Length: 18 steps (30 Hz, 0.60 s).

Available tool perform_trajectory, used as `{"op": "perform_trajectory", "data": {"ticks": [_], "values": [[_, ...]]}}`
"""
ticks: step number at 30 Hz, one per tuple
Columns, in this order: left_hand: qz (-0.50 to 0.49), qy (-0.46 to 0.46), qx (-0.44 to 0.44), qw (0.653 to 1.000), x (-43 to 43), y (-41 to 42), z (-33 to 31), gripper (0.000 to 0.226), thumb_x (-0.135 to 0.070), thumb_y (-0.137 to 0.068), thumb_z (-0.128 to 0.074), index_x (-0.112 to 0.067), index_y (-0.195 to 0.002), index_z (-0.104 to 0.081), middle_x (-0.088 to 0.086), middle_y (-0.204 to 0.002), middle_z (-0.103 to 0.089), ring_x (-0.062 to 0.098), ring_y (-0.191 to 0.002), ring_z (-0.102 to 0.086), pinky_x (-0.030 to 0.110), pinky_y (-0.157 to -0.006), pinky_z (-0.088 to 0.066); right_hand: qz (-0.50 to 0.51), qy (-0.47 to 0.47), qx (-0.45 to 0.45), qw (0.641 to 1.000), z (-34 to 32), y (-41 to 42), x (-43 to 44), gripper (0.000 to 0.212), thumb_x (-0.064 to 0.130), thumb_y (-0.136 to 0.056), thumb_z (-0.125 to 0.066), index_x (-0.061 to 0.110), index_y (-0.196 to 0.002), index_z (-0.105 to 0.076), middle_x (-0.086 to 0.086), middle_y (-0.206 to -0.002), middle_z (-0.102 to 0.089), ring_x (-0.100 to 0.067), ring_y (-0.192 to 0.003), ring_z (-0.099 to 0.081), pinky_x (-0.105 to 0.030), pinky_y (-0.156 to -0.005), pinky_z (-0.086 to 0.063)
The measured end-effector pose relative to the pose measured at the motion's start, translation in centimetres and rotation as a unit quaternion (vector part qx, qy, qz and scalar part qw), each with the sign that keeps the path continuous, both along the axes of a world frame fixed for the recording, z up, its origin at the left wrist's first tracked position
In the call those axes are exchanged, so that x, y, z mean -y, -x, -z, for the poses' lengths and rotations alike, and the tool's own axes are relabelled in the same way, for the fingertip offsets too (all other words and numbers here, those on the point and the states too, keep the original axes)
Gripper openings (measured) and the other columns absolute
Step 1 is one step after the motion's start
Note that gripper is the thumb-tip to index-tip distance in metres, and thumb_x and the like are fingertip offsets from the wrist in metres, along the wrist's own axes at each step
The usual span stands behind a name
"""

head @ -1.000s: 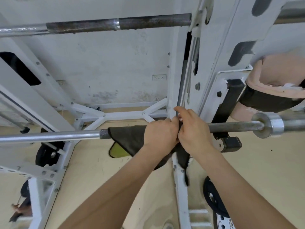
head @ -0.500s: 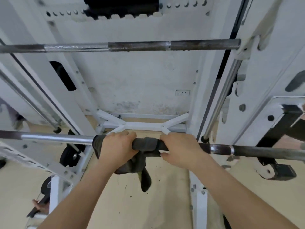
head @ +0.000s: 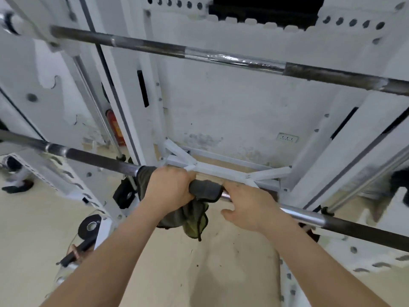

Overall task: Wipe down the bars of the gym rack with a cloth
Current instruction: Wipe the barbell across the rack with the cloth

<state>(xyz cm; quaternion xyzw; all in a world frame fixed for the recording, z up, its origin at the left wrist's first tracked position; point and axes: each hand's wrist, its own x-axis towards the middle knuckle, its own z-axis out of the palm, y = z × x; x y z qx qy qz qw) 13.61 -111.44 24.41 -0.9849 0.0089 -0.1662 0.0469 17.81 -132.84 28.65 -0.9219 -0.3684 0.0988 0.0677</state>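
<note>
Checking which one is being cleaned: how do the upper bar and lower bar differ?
The lower bar has a dark cloth wrapped round it; the upper bar is bare. The left hand grips the cloth on the lower bar and the right hand holds that bar beside it; no hand touches the upper bar. Both bars are round metal with dark and shiny stretches.

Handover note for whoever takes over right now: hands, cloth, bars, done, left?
Left hand: grips the cloth, which is wrapped round the lower bar.
Right hand: grips the same bar bare, right beside the cloth.
Cloth: the loose end hangs below the bar.
Done: the cloth is set on the bar; which stretches are wiped cannot be told.
Left: likely the rest of the lower bar, then the upper bar, which has no hand on it.
</note>
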Motion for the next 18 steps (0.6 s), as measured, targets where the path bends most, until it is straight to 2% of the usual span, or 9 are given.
{"op": "perform_trajectory", "data": {"ticks": [4,6,8,10,11,13,15,17,18], "values": [[0.005,0.008,-0.019,1.0,-5.6,1.2,-0.4,0.016,-0.04,-0.07,-0.057,-0.024,-0.068,-0.054,-0.003,-0.055,-0.055,0.023,-0.05,-0.054,0.032,-0.052,-0.049,0.021,-0.018,0.037,0.999,0.1,0.9,-5.0,0.019,0.038,-0.086,-0.055,0.026,-0.091,-0.041,0.007,-0.084,-0.049,-0.019,-0.08,-0.053,-0.032,-0.064,-0.044],[0.013,0.012,-0.039,0.999,-6.8,1.2,-0.7,0.019,-0.044,-0.072,-0.059,-0.025,-0.07,-0.055,-0.004,-0.057,-0.056,0.023,-0.053,-0.056,0.029,-0.051,-0.047,0.019,-0.031,0.049,0.998,0.4,1.3,-7.7,0.017,0.035,-0.086,-0.056,0.024,-0.091,-0.044,0.005,-0.086,-0.052,-0.021,-0.083,-0.056,-0.032,-0.066,-0.043],[0.006,0.009,-0.097,0.995,-7.1,0.9,-1.3,0.023,-0.049,-0.076,-0.056,-0.026,-0.075,-0.057,-0.007,-0.062,-0.056,0.021,-0.06,-0.058,0.026,-0.052,-0.041,0.028,-0.02,0.066,0.997,0.7,1.4,-9.7,0.013,0.031,-0.086,-0.056,0.021,-0.093,-0.053,0.001,-0.089,-0.06,-0.024,-0.084,-0.06,-0.03,-0.064,-0.041],[-0.007,0.014,-0.173,0.985,-6.9,0.1,-2.4,0.024,-0.05,-0.075,-0.056,-0.026,-0.077,-0.059,-0.008,-0.063,-0.055,0.018,-0.063,-0.058,0.025,-0.053,-0.038,0.038,0.023,0.068,0.997,0.6,0.8,-10.7,0.009,0.03,-0.086,-0.055,0.021,-0.087,-0.057,0.003,-0.08,-0.058,-0.023,-0.077,-0.059,-0.028,-0.059,-0.037],[-0.01,0.022,-0.219,0.975,-6.8,-0.4,-3.0,0.023,-0.049,-0.073,-0.058,-0.026,-0.076,-0.06,-0.008,-0.063,-0.056,0.018,-0.062,-0.057,0.025,-0.052,-0.038,0.042,0.043,0.04,0.997,0.5,0.3,-10.9,0.011,0.03,-0.085,-0.055,0.019,-0.08,-0.055,0.003,-0.072,-0.055,-0.022,-0.07,-0.056,-0.026,-0.054,-0.035],[-0.015,0.072,-0.343,0.937,-6.9,-1.7,-4.3,0.019,-0.045,-0.068,-0.066,-0.027,-0.073,-0.06,-0.006,-0.067,-0.06,0.016,-0.065,-0.058,0.026,-0.053,-0.04,0.062,0.053,-0.104,0.991,0.2,-1.1,-11.2,0.018,0.028,-0.078,-0.061,0.013,-0.071,-0.055,-0.001,-0.062,-0.054,-0.02,-0.056,-0.052,-0.025,-0.048,-0.039],[-0.025,0.149,-0.477,0.866,-7.0,-2.9,-5.4,0.018,-0.038,-0.069,-0.073,-0.027,-0.078,-0.063,-0.003,-0.079,-0.066,0.016,-0.074,-0.062,0.03,-0.063,-0.05,0.093,0.039,-0.276,0.956,-0.4,-2.2,-11.5,0.018,0.022,-0.073,-0.067,0.01,-0.066,-0.056,-0.006,-0.056,-0.054,-0.021,-0.046,-0.047,-0.028,-0.048,-0.04],[-0.033,0.197,-0.546,0.813,-7.0,-3.7,-6.2,0.023,-0.032,-0.07,-0.077,-0.022,-0.089,-0.066,-0.001,-0.091,-0.067,0.017,-0.083,-0.063,0.034,-0.077,-0.055,0.096,0.052,-0.373,0.921,-0.9,-3.0,-11.7,0.021,0.018,-0.074,-0.071,0.011,-0.063,-0.055,-0.004,-0.051,-0.05,-0.019,-0.043,-0.042,-0.027,-0.048,-0.035],[-0.033,0.202,-0.549,0.81,-7.0,-3.8,-6.3,0.025,-0.032,-0.071,-0.077,-0.022,-0.091,-0.067,-0.001,-0.093,-0.067,0.017,-0.085,-0.062,0.034,-0.078,-0.054,0.091,0.061,-0.404,0.908,-1.0,-3.3,-11.8,0.024,0.017,-0.076,-0.071,0.012,-0.062,-0.054,-0.003,-0.049,-0.048,-0.018,-0.042,-0.04,-0.027,-0.047,-0.034]]}}
